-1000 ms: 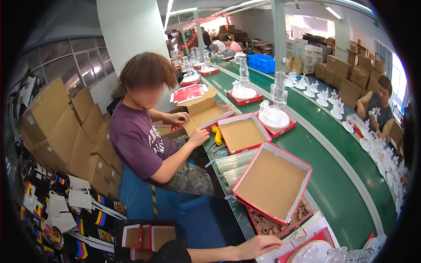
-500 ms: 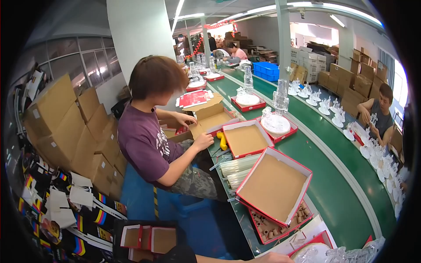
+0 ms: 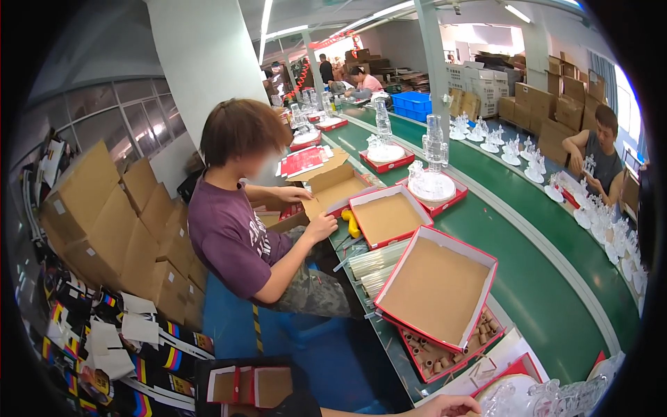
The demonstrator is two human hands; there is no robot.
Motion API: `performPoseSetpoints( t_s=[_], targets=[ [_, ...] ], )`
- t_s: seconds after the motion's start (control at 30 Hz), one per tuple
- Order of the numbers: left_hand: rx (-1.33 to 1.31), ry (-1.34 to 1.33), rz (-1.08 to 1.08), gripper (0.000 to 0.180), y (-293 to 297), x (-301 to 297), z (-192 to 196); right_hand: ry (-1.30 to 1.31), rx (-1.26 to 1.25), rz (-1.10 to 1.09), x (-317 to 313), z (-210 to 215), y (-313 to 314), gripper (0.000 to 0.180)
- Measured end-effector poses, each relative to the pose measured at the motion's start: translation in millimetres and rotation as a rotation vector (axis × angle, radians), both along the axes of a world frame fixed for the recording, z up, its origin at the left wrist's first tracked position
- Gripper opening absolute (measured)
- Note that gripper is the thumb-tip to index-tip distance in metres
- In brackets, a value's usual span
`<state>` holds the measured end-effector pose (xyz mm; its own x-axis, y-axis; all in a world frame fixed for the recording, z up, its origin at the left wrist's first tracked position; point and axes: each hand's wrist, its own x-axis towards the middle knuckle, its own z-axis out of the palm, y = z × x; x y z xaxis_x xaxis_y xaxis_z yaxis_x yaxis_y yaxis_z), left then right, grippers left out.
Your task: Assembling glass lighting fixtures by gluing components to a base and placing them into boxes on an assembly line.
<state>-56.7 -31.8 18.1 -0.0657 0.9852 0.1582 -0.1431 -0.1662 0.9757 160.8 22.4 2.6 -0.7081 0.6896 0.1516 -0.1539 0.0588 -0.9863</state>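
Note:
At the lower edge my left hand [image 3: 445, 406] reaches in from a dark sleeve, cut off by the picture's rim. Its fingers look bent together, and whatever they hold is hidden. Just right of them is a round white base [image 3: 506, 393] in a red box, with a clear plastic piece [image 3: 573, 395] lying on its side over it. I cannot tell whether my fingers touch the base. My right hand is out of view. Farther up, an open red-rimmed box [image 3: 438, 285] rests tilted on a box of brown cardboard tubes [image 3: 434, 364].
A seated co-worker [image 3: 233, 229] holds a cardboard flap at the left. Bundled clear tubes [image 3: 379, 267] and a yellow-handled tool [image 3: 350, 224] lie nearby. The green conveyor [image 3: 500, 264] carries clear figures on white bases [image 3: 432, 185]. Another person [image 3: 603, 156] sits across it.
The view has shifted slightly. My left hand has come a little farther into the picture, toward the white base. The co-worker's hands stay at the cardboard flap.

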Motion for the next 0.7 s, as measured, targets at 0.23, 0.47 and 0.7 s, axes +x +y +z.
performPoseSetpoints(
  t_s=[0.23,0.47,0.7],
  targets=[
    [-0.063,0.009,-0.152,0.021,14,-2,-37,0.092,-0.276,-0.006,-8,1,-19,0.066],
    [-0.193,-0.303,-0.175,0.024,9,-12,-6,0.164,-0.537,-0.403,36,38,-104,0.070],
    [-0.225,-0.260,-0.240,0.031,12,5,-17,0.125,-0.679,-0.319,48,34,-115,0.064]
  ],
)
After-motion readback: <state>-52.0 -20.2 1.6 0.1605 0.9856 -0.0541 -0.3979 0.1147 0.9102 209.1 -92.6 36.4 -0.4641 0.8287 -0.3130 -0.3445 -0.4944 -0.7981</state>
